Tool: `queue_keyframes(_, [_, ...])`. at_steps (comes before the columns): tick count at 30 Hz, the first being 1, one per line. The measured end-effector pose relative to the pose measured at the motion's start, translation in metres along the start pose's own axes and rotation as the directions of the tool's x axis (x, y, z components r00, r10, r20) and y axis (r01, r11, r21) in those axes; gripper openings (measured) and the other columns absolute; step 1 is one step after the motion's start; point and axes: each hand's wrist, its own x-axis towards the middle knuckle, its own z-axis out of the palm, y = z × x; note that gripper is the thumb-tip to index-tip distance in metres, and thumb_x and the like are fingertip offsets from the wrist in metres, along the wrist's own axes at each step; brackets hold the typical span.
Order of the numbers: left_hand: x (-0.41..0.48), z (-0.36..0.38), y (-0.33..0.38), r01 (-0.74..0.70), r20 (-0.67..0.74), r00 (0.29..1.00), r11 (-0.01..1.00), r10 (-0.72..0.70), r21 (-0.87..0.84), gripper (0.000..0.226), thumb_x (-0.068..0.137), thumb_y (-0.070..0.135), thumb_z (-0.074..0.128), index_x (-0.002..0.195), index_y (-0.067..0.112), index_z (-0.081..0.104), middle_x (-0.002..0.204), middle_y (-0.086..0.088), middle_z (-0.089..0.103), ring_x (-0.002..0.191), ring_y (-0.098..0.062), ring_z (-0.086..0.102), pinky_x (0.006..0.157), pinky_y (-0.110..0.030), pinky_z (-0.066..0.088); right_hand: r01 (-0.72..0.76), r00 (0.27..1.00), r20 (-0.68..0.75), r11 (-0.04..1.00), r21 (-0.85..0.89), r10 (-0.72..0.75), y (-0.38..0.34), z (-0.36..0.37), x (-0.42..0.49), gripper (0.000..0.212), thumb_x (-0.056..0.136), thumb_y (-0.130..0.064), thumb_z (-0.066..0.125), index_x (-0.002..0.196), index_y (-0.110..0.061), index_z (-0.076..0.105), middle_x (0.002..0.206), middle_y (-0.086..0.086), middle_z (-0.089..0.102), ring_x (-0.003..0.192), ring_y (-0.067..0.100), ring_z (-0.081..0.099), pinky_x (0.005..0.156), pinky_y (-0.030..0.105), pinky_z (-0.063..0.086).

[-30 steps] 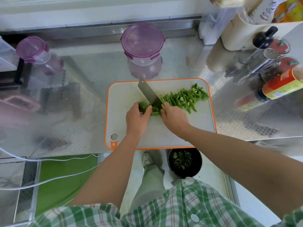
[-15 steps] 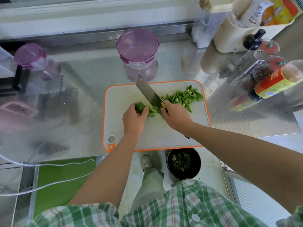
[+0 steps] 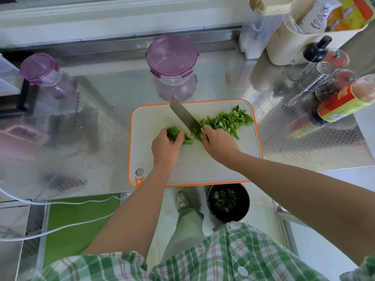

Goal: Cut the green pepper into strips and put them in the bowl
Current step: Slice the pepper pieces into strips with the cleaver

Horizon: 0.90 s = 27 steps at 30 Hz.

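Steel tabletop (image 3: 121,88) bearing an orange-rimmed cutting board (image 3: 154,118). The right hand (image 3: 218,141) grips the knife (image 3: 182,115), blade angled away to its left; cut strips (image 3: 227,120) lie just beyond it. The left hand (image 3: 165,145) curls over the uncut green pepper (image 3: 172,131).

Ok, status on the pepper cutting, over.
Left grip holds pepper piece. Right grip holds knife, blade beside it. Cut strips piled on board. Nothing in the way.

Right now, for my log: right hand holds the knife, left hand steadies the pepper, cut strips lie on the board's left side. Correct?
No: the head view shows the cut strips on the right side of the board. The right hand holds the knife; the left hand steadies the pepper.
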Motion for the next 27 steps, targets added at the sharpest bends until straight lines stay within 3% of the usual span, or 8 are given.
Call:
queue_keyframes(4, [0.001, -0.001, 0.002, -0.009, 0.004, 1.000, 1.000, 0.009, 0.022, 0.026, 0.088, 0.035, 0.067, 0.099, 0.011, 0.062, 0.082, 0.003, 0.065, 0.070, -0.009, 0.060, 0.072, -0.029, 0.051, 0.092, 0.996, 0.003, 0.996, -0.014, -0.092, -0.007, 0.001, -0.003, 0.015, 0.100, -0.025, 0.039, 0.088, -0.018, 0.031, 0.060, 0.000, 0.040, 0.057, 0.029, 0.046, 0.051, 0.035, 0.039])
queue_keyframes(8, [0.000, -0.002, 0.003, -0.015, 0.010, 1.000, 0.998, 0.014, 0.057, 0.026, 0.088, 0.036, 0.067, 0.098, 0.012, 0.062, 0.079, 0.006, 0.063, 0.064, 0.002, 0.055, 0.065, -0.020, 0.041, 0.053, 0.998, 0.033, 0.997, -0.063, -0.051, -0.008, 0.007, -0.001, 0.012, 0.100, -0.024, 0.037, 0.094, -0.015, 0.038, 0.063, 0.002, 0.042, 0.062, 0.031, 0.051, 0.053, 0.034, 0.037])
queue_keyframes(16, [-0.003, -0.007, -0.002, 0.014, 0.056, 0.998, 1.000, -0.015, 0.028, 0.020, 0.087, 0.024, 0.067, 0.103, 0.012, 0.063, 0.084, 0.003, 0.064, 0.077, -0.019, 0.063, 0.073, -0.030, 0.050, 0.003, 0.996, 0.084, 0.991, -0.135, 0.008, -0.020, 0.014, 0.001, 0.015, 0.102, -0.021, 0.035, 0.107, -0.010, 0.043, 0.072, 0.006, 0.045, 0.065, 0.031, 0.048, 0.056, 0.034, 0.034])
queue_keyframes(19, [-0.004, -0.015, -0.008, 0.022, 0.035, 0.999, 0.999, -0.024, 0.048, 0.024, 0.086, 0.013, 0.062, 0.109, 0.013, 0.065, 0.094, 0.001, 0.066, 0.090, -0.021, 0.062, 0.080, -0.031, 0.050, -0.049, 0.997, 0.062, 0.999, -0.003, 0.049, -0.020, 0.016, 0.009, 0.012, 0.101, -0.022, 0.036, 0.097, -0.012, 0.041, 0.073, 0.008, 0.048, 0.065, 0.030, 0.047, 0.057, 0.034, 0.035])
queue_keyframes(24, [0.002, -0.017, -0.016, 0.033, 0.025, 0.999, 0.987, -0.038, 0.156, 0.044, 0.090, 0.019, 0.064, 0.131, 0.009, 0.051, 0.127, -0.008, 0.056, 0.118, -0.025, 0.051, 0.100, -0.031, 0.037, -0.086, 0.996, 0.004, 0.965, 0.250, 0.088, -0.014, 0.011, 0.014, 0.021, 0.100, -0.023, 0.041, 0.084, -0.010, 0.039, 0.062, 0.003, 0.045, 0.058, 0.026, 0.047, 0.053, 0.034, 0.034])
queue_keyframes(27, [0.007, -0.015, -0.014, 0.028, -0.051, 0.999, 0.914, -0.008, 0.406, 0.050, 0.086, 0.029, 0.068, 0.130, 0.015, 0.053, 0.128, -0.009, 0.050, 0.122, -0.030, 0.041, 0.101, -0.036, 0.032, -0.095, 0.991, -0.060, 0.952, 0.291, 0.117, -0.007, 0.000, 0.013, 0.021, 0.099, -0.021, 0.042, 0.082, -0.009, 0.040, 0.058, 0.000, 0.041, 0.058, 0.025, 0.044, 0.053, 0.033, 0.031])
